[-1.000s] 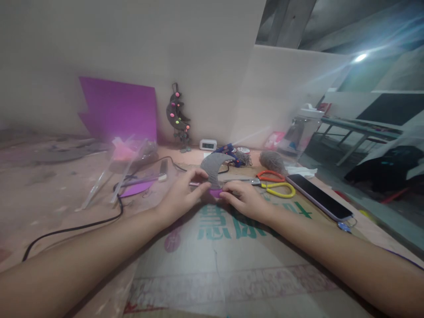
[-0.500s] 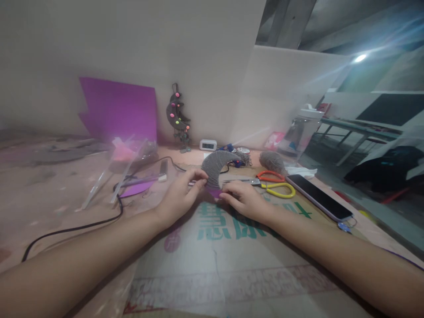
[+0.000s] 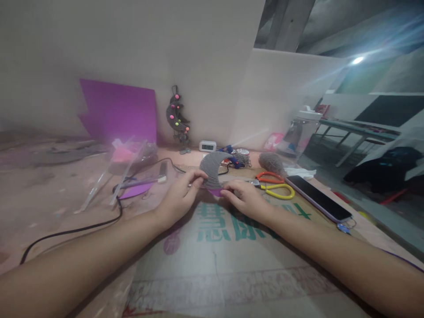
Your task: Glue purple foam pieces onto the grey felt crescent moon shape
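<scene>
A crescent moon (image 3: 212,170) wound in grey yarn stands between my hands, with a bare purple bit showing at its lower end. My left hand (image 3: 183,190) pinches its lower left edge between thumb and fingers. On the right, my right hand (image 3: 243,196) has its fingertips closed at the purple lower end of the crescent. Just behind that hand lie scissors with one orange and one yellow handle (image 3: 280,191). A ball of grey yarn (image 3: 271,162) rests beyond them. Below my hands is a cardboard sheet (image 3: 212,265) with green print.
A decorated moon hanging (image 3: 177,117) and purple sheets (image 3: 122,110) are against the wall. A small white clock (image 3: 207,146) stands near it. At right lie a phone (image 3: 318,197) and a clear bottle (image 3: 300,132). Glue sticks (image 3: 127,174) and a black cord (image 3: 73,230) are at left.
The crescent has tilted slightly, its upper tip shifting left and its body a little lower. Both hands keep their hold in nearly the same place.
</scene>
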### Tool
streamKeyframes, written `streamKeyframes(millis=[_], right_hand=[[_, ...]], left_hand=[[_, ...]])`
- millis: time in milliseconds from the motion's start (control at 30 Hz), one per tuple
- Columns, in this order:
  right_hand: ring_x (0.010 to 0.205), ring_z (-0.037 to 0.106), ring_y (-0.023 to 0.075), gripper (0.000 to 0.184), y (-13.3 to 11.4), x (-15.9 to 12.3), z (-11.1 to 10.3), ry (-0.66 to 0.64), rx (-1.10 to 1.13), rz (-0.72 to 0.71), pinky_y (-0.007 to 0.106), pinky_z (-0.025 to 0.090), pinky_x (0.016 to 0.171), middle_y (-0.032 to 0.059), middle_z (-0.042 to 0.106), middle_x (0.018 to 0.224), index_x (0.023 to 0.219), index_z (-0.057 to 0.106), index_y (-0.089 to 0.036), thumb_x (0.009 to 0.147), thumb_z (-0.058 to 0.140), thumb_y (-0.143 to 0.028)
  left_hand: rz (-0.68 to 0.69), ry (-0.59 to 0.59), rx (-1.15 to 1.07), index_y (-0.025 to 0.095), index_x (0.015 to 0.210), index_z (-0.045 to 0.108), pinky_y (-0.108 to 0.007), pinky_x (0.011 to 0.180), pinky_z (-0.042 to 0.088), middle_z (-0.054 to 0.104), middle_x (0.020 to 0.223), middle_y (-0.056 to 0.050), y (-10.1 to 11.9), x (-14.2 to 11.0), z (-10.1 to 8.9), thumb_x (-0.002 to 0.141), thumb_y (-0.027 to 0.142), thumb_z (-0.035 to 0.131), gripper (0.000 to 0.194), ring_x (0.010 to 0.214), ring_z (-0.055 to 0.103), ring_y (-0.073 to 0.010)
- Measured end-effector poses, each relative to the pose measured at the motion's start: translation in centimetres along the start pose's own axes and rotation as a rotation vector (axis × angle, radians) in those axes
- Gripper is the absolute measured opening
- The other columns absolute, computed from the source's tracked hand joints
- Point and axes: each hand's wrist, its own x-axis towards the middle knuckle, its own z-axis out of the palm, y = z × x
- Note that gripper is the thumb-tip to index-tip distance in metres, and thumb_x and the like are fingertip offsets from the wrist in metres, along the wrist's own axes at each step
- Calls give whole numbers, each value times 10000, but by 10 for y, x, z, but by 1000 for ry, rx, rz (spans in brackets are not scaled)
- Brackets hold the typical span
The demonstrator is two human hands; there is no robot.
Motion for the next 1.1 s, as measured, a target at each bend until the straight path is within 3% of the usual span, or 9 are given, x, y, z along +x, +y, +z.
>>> streamKeyframes(millis=[400, 500, 600, 733, 833, 933, 1033, 1100], right_hand=[[691, 558, 151, 226, 0, 0, 0, -15, -10, -23, 259, 392, 658, 29, 640, 712, 758, 621, -173, 919, 501, -275], [699, 565, 153, 237, 1, 0, 1, -9, -9, 0, 261, 394, 662, 32, 649, 724, 764, 632, -173, 920, 505, -299], [696, 571, 150, 231, 2, 0, 1, -5, 1, 38, 260, 395, 668, 27, 658, 728, 765, 639, -175, 910, 527, -315], [674, 562, 139, 229, 3, 1, 2, -19, 9, 74, 251, 386, 650, 12, 653, 719, 750, 636, -178, 898, 549, -330], [669, 557, 138, 226, 4, 1, 2, -26, 13, 89, 250, 382, 641, 7, 647, 710, 745, 634, -179, 893, 556, -331], [676, 560, 142, 214, 5, 1, 3, -30, 20, 84, 255, 386, 646, 11, 648, 714, 744, 630, -181, 890, 559, -321], [681, 561, 144, 182, 5, 0, 4, -16, 41, 79, 261, 400, 651, 11, 640, 723, 755, 599, -183, 884, 564, -307], [689, 566, 145, 135, 5, -1, 4, 34, 104, 84, 263, 421, 652, 12, 633, 757, 854, 568, -185, 866, 587, -318]], left_hand=[[-46, -12, -39, 206, 1062, 544, -325, 850, 497, 622, 1067, -59, -1, -2, 1, 898, 284, 498, 187, 1009, 597, -197], [-83, -21, -132, 204, 1209, 482, -322, 828, 510, 610, 1136, -84, -3, -1, 3, 893, 301, 514, 332, 1018, 606, -200], [-104, -66, -256, 213, 1402, 315, -333, 831, 514, 653, 1071, -82, -4, 0, 4, 899, 296, 508, 545, 978, 633, -194], [-163, -74, -312, 192, 1486, 169, -345, 862, 504, 696, 1004, -61, -6, 3, 4, 880, 300, 544, 721, 953, 648, -194], [-182, -120, -363, 161, 1428, 326, -341, 858, 507, 703, 1046, -75, -6, 5, 4, 866, 315, 562, 629, 958, 656, -211], [-186, -164, -386, 132, 1214, 552, -338, 851, 512, 702, 1072, -94, -5, 6, 3, 856, 337, 573, 413, 957, 661, -229], [-194, -156, -296, 131, 1039, 638, -333, 858, 503, 709, 1048, -86, -4, 7, 2, 846, 351, 584, 298, 955, 656, -233], [-192, -144, -247, 137, 1020, 649, -331, 869, 493, 710, 1048, -76, -4, 8, 1, 846, 353, 581, 287, 965, 649, -232]])
